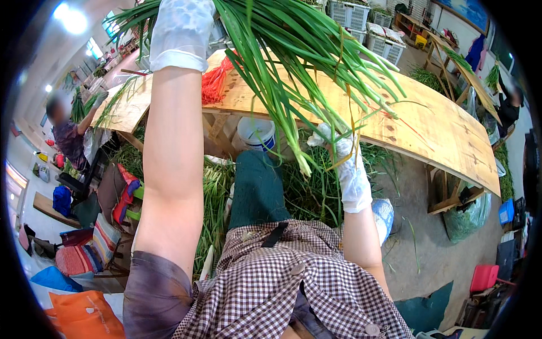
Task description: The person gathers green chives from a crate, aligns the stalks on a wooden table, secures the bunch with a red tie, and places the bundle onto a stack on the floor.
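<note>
My left hand (183,34), in a thin whitish glove, is raised over the bench and closed round a large bunch of chives (288,34). Their long green leaves fan out to both sides, and pale stem ends point right and down toward me. My right hand (345,161), gloved too, is lower, by the hanging stem ends at the bench's near edge. Its fingers are curled in; what they grip is hard to make out. Thin yellowed leaves (354,116) cross in front of it.
A curved plywood bench (435,124) spans ahead, with red ties (217,82) on it. Below are a white bucket (257,133) and heaped greens (310,192). Another person (73,130) works at the left, one more (508,110) at the far right. White crates (387,48) stand behind.
</note>
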Motion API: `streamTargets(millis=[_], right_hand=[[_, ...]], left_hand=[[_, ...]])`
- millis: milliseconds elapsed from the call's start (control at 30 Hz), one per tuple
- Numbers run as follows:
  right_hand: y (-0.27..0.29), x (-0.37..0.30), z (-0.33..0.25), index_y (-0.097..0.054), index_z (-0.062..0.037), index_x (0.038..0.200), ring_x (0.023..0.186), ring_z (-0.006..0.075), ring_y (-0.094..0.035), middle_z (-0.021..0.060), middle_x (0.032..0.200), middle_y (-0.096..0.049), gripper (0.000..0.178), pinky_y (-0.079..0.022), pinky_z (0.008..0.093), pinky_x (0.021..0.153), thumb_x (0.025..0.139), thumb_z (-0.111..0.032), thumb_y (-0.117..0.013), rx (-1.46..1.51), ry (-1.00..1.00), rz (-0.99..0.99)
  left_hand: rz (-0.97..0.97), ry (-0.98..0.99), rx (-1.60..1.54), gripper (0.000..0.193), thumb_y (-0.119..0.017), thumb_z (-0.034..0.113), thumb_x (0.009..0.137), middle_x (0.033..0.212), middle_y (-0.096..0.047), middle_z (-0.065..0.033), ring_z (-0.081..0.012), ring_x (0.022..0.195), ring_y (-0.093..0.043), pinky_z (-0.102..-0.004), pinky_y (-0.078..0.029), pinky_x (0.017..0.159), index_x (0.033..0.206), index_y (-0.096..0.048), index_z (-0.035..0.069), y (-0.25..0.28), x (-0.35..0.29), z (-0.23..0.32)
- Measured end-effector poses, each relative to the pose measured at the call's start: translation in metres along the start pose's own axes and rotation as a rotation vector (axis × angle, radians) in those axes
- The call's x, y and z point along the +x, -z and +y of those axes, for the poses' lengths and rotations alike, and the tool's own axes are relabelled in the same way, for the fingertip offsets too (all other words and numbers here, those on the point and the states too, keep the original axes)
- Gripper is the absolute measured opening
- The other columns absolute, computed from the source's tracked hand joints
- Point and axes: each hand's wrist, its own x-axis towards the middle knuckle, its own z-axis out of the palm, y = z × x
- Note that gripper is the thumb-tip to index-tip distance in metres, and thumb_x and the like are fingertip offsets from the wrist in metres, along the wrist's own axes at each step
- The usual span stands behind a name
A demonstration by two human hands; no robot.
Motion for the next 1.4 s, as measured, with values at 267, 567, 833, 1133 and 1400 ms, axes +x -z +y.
streamTargets(millis=[267,567,833,1133,1400], right_hand=[[-0.028,0.014,-0.016,-0.063,0.0044,0.104,0.081,0.0196,-0.065,0.0127,0.089,-0.068,0.028,-0.056,0.0332,0.07,0.088,-0.019,-0.066,-0.353,-0.161,0.1],[0.037,-0.008,0.022,-0.071,-0.009,0.081,0.059,0.0256,-0.065,0.0129,0.06,-0.062,0.021,-0.053,0.0351,0.063,0.083,-0.028,-0.062,-1.616,0.118,0.214],[0.05,-0.019,0.027,-0.033,-0.0036,0.143,0.128,0.0258,-0.044,0.0162,0.143,-0.041,0.076,-0.035,0.0388,0.106,0.085,-0.036,-0.069,-0.133,-0.192,-0.014],[0.027,-0.013,0.013,-0.064,-0.0023,0.111,0.066,0.0119,-0.058,0.0027,0.076,-0.062,0.031,-0.047,0.022,0.054,0.094,-0.028,-0.057,-0.246,-0.306,0.193],[0.195,-0.06,0.081,-0.061,-0.005,0.114,0.056,0.0146,-0.058,0.0062,0.073,-0.065,0.033,-0.051,0.0268,0.052,0.088,-0.025,-0.064,-0.462,-0.375,0.572]], left_hand=[[-0.009,-0.021,0.031,0.034,-0.06,0.016,0.087,0.101,-0.065,-0.0124,-0.0198,0.09,-0.064,-0.0314,-0.051,0.081,0.116,-0.05,0.001,-0.008,-0.002,-0.009],[-0.011,-0.033,0.056,0.025,-0.055,0.015,0.09,0.1,-0.065,-0.012,-0.0206,0.089,-0.063,-0.0335,-0.052,0.081,0.11,-0.052,0.001,-0.015,-0.012,-0.024],[-0.022,-0.065,0.073,0.018,-0.051,0.015,0.094,0.098,-0.064,-0.0117,-0.0213,0.088,-0.063,-0.0354,-0.052,0.081,0.105,-0.053,0.002,-0.025,0.002,-0.025],[-0.049,-0.109,0.081,0.016,-0.046,0.015,0.097,0.097,-0.064,-0.0114,-0.0221,0.087,-0.062,-0.0375,-0.053,0.081,0.099,-0.054,0.002,-0.02,0.024,-0.02],[-0.039,-0.103,-0.01,0.017,-0.044,0.014,0.098,0.096,-0.064,-0.011,-0.022,0.086,-0.062,-0.0374,-0.053,0.081,0.098,-0.055,0.002,-0.034,0.024,-0.018]])
